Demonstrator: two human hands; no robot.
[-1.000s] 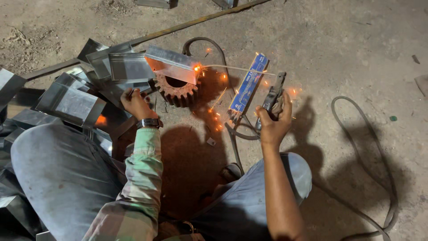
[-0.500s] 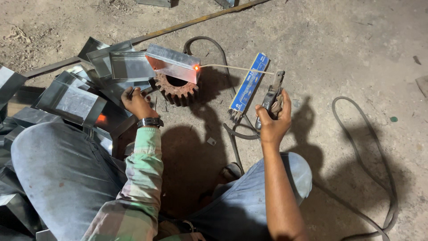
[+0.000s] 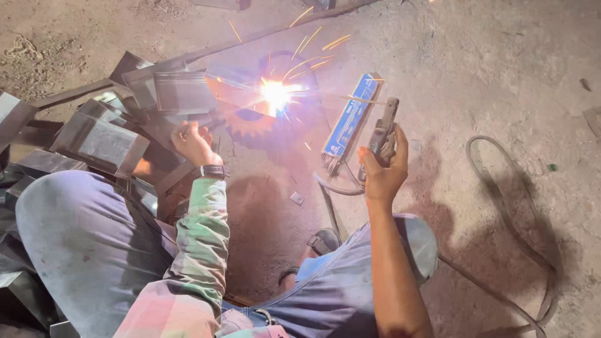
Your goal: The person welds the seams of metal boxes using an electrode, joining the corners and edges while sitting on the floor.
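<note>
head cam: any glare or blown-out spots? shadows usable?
Head view: the white welding arc is blown out, hiding the joint on the grey metal piece and tinting the rusty gear wheel purple; spark streaks fly upward. The right hand with the electrode holder stays sharp; a dark shadow falls between the knees; the dusty ground is evenly lit.

Two hands: left hand (image 3: 195, 141), right hand (image 3: 383, 170). One welding holder (image 3: 382, 130), one rod (image 3: 350, 97). One blue rod box (image 3: 350, 117) at 1 o'clock. One gear (image 3: 249, 124). One wristwatch (image 3: 213, 171). One cable (image 3: 519, 244) at 4 o'clock. Folded metal boxes (image 3: 100, 141), several, exact count unclear.
</note>
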